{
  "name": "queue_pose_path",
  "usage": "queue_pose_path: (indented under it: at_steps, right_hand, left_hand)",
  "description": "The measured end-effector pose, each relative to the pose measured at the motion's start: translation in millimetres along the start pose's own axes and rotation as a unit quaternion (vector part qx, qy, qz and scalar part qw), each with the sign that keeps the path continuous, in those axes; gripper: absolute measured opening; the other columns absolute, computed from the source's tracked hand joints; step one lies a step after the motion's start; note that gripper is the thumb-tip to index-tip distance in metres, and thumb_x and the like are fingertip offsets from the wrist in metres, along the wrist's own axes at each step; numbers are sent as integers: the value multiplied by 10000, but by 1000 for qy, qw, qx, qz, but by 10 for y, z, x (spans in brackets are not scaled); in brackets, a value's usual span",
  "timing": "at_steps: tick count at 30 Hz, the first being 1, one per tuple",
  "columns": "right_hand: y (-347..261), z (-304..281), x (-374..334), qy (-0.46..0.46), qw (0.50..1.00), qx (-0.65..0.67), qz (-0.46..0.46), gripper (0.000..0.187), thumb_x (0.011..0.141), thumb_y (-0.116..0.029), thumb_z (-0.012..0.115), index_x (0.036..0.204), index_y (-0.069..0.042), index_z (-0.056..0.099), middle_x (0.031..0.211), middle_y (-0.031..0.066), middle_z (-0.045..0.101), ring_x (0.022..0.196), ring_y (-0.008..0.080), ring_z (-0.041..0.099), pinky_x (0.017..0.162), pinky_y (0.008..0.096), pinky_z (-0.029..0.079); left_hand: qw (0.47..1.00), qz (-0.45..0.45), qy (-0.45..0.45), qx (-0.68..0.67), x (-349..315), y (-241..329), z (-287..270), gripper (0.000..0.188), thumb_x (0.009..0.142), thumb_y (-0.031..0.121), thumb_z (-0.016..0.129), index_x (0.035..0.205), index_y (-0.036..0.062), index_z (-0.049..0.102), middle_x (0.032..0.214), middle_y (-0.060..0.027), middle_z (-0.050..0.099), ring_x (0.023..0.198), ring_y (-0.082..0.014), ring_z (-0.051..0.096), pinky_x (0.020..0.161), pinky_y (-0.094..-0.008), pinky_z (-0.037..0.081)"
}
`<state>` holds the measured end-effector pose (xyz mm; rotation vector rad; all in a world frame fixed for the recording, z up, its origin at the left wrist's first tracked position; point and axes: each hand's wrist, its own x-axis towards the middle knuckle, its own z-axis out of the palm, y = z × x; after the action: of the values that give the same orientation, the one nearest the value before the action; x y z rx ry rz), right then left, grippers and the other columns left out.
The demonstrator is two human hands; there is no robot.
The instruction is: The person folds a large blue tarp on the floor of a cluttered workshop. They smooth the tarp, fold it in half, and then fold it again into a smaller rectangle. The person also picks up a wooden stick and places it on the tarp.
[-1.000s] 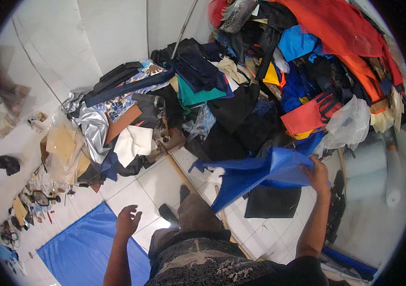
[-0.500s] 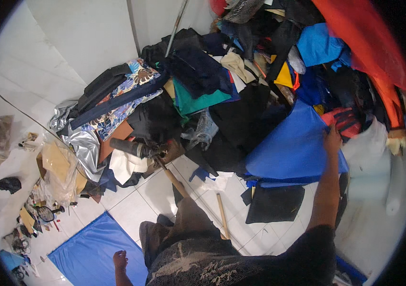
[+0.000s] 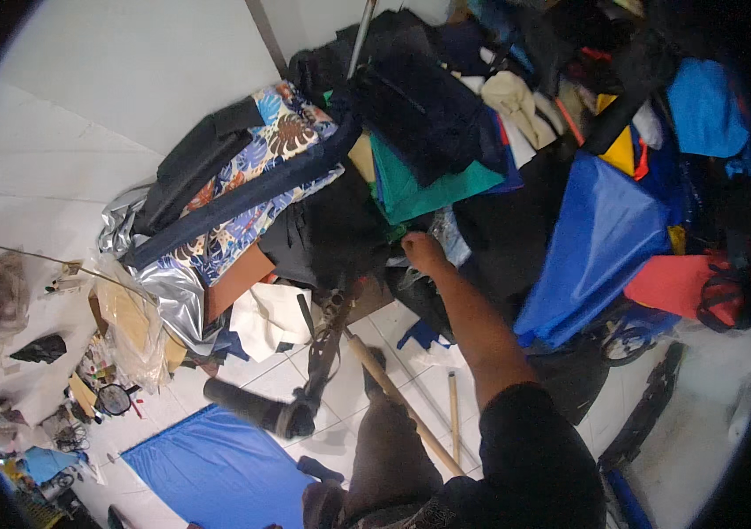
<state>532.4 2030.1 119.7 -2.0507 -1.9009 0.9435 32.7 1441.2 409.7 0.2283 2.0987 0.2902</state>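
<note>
My right hand (image 3: 426, 253) reaches into the heap of fabric, over black cloth (image 3: 340, 229) and beside a piece of clear plastic (image 3: 453, 236). Its fingers are curled closed; what they hold, if anything, is hidden. Just beyond the hand lies a folded green cloth (image 3: 433, 196) under dark navy cloth (image 3: 420, 115). A shiny blue sheet (image 3: 600, 238) drapes over the heap to the right of my forearm. My left hand does not show clearly enough to make out at the lower edge.
A blue sheet (image 3: 217, 467) lies flat on the tiled floor. A dark cylinder on a jointed arm (image 3: 256, 410) hangs in front of my legs. Wooden poles (image 3: 402, 406) stand near them. Patterned cloth (image 3: 292, 132), silver material (image 3: 177, 300) and a red piece (image 3: 684, 286) border the heap.
My right hand has left the blue sheet and moved left to the black cloth. That sheet's near part has shifted back. The view has turned, and my left hand has dropped out of it.
</note>
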Motion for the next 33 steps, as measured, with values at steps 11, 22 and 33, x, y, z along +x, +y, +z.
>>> queue_pose_path:
  at_steps: [11,22,33]
  right_hand:
    - [-271,981,1363,216,960,-24,174,516,812,-149,640,1255,-49,396,989,233,574,867,411,604,730,496,500]
    - [326,656,1201,289,941,-172,18,370,899,-227,541,1266,-181,529,1152,139,560,904,351,622,749,456,511]
    - [241,-845,944,406,912,-58,6,218,920,-257,521,1007,-85,624,915,144,661,797,367,631,673,448,504]
  left_hand:
    - [984,-177,31,-2,-512,-452,-102,399,905,360,582,1159,52,567,881,-64,633,684,-113,585,520,-253,457]
    - [984,-174,4,30,-132,-512,-174,405,913,364,578,1203,84,548,953,-47,637,731,-117,611,538,-249,462]
    - [990,-136,-40,3,165,-631,-211,408,915,350,587,1237,106,531,1013,-36,642,758,-116,631,555,-245,468]
